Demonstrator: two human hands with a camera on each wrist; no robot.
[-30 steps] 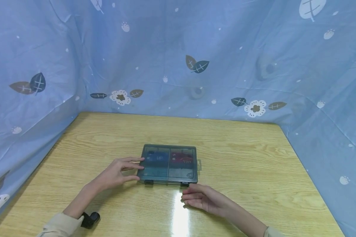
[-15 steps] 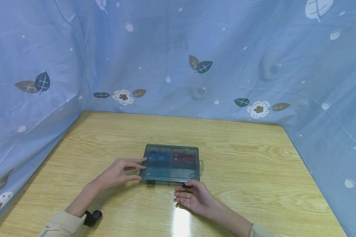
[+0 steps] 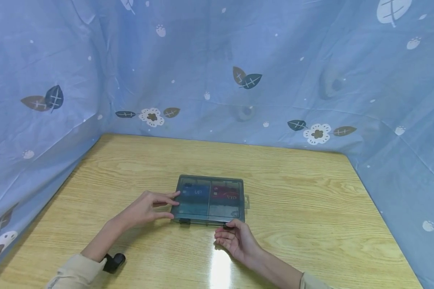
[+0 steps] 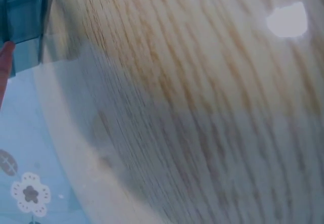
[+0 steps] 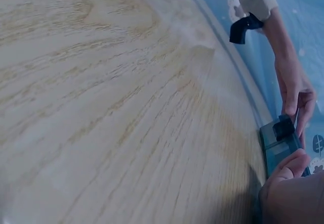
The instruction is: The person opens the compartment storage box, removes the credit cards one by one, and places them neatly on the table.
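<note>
A flat, see-through dark plastic storage box (image 3: 208, 208) lies on the table with its lid closed. Through the lid show a blue card (image 3: 196, 191) and a red card (image 3: 226, 193) marked VIP, one on each side of a divider. My left hand (image 3: 146, 207) rests its spread fingertips and thumb along the box's left edge. At the front right latch, my right hand (image 3: 238, 243) has its thumb on the latch and its other fingers curled below. The right wrist view shows both hands at the box (image 5: 273, 150), near a black latch (image 5: 284, 129).
The wooden table (image 3: 293, 192) is ringed by a blue patterned cloth (image 3: 188, 52) at the back and sides. A black wrist device (image 3: 113, 263) sits by the left cuff. Light glares off the tabletop in front of the box.
My right hand has moved slightly left and up, bringing its thumb onto the front right latch. The left hand keeps its place at the box's left edge, and the lid stays closed.
</note>
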